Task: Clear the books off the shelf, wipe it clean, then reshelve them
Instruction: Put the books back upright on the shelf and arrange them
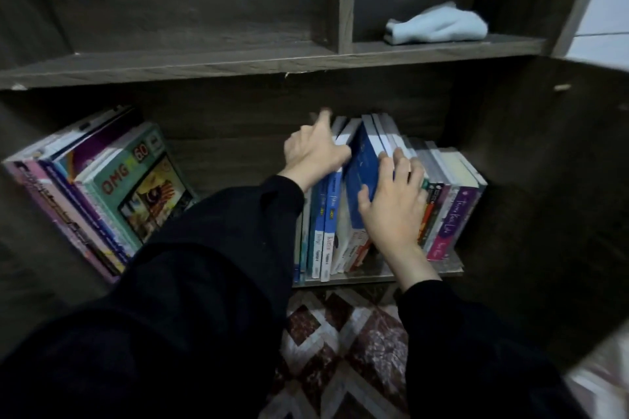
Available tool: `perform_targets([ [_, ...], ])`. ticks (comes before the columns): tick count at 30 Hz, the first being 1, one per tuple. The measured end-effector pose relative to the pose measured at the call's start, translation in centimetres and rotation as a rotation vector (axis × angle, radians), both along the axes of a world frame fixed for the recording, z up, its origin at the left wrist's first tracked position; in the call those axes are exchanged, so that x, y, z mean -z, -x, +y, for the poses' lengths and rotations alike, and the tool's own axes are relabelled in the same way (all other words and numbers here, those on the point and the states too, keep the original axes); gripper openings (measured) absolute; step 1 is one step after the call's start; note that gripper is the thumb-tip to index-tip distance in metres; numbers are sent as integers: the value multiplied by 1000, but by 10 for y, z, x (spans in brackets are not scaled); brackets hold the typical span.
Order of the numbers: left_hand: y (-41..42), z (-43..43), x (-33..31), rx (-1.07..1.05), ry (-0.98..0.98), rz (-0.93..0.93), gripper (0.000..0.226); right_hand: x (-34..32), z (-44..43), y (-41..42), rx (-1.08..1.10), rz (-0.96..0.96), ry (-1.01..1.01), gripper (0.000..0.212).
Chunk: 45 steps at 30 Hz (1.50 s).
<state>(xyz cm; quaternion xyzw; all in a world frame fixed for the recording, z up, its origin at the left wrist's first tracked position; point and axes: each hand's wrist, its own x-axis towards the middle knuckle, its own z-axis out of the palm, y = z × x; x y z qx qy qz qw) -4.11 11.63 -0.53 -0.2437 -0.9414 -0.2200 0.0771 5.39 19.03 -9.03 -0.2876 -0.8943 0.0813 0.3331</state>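
1. Two hands work at the right part of the lower shelf (374, 277), both reaching out of black sleeves (211, 265).
2. The right hand (391, 204) grips a blue book (366, 173). Its thumb lies on the cover's face and its fingers are curled over the top edge on the far side, so the book is clamped between them.
3. The blue book stands tilted, with its top leaning right, inside the row of books (442, 207). Its lower part is between the neighbouring spines.
4. The left hand (316, 153) rests on the tops of the white-paged books just left of the blue one. Its thumb lies across their page edges and its forefinger is stretched toward the back panel and blurred. I cannot tell whether the other fingers curl round those books.
5. The row stands spine-out and fills the shelf from the hands to the right wall, with purple and pink spines at the right end.
6. A second group, the leaning books (102, 187), tilts against the left wall, well apart from the row. Its front cover is teal with red letters.
7. A pale blue cloth (439, 25) lies crumpled in the right compartment of the upper shelf (204, 65).
8. A patterned rug (340, 350) shows below, between the arms.
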Motion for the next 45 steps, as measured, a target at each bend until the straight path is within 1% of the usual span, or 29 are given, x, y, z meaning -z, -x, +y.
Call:
perform_targets([
  [2, -8, 16, 1, 74, 87, 11, 76, -1, 1, -5, -20, -4, 14, 55],
  [4, -12, 22, 1, 104, 144, -14, 79, -2, 3, -9, -54, 5, 41, 54],
  [6, -13, 18, 5, 127, 142, -49, 77, -3, 5, -11, -99, 1, 87, 56],
  [8, -15, 3, 14, 177, 31, -126, 73, -6, 8, -13, -157, 1, 158, 60],
  [11, -24, -27, 36, 274, -271, -283, 71, -8, 10, -19, -283, 52, 283, 60],
  [13, -34, -47, 55, 355, -429, -376, 80, -7, 11, -24, -366, 97, 345, 63],
  [14, -38, -56, 65, 392, -443, -414, 92, -5, 11, -26, -396, 112, 362, 63],
  [16, -37, -66, 92, 411, -327, -458, 115, -3, 13, -27, -416, 109, 339, 69],
  [18, -29, -68, 118, 361, -162, -431, 125, 0, 16, -26, -402, 67, 260, 81],
  [21, -20, -66, 138, 291, 12, -306, 125, 3, 19, -24, -357, 25, 186, 83],
  [25, -15, -59, 138, 251, 174, -210, 120, 6, 17, -22, -282, 24, 113, 80],
  [28, -15, -55, 134, 212, 207, -197, 118, 7, 15, -20, -230, 24, 60, 76],
  [30, -16, -54, 134, 188, 225, -188, 117, 9, 9, -19, -207, 52, 65, 72],
  [32, -17, -56, 135, 187, 228, -185, 115, 8, -3, -19, -187, 143, 93, 68],
  [33, -17, -58, 135, 204, 209, -214, 114, 8, -11, -18, -172, 197, 74, 67],
  [35, -13, -67, 131, 267, 120, -338, 113, 8, -28, -14, -150, 260, -65, 59],
  [37, -10, -83, 120, 303, 51, -401, 107, 9, -45, -3, -153, 247, -169, 57],
  [39, -8, -104, 104, 241, 10, -320, 96, 10, -56, 9, -110, 190, -179, 66],
  [41, -4, -131, 85, 91, 15, -105, 84, 12, -61, 15, -28, 113, -175, 79],
  [42, -1, -147, 75, 6, 34, 22, 79, 13, -61, 16, -2, 92, -179, 81],
  [44, 10, -181, 57, -161, 76, 256, 75, 13, -58, 17, 15, 88, -190, 79],
  [45, 17, -197, 50, -239, 96, 330, 75, 13, -57, 17, 15, 94, -192, 78],
])
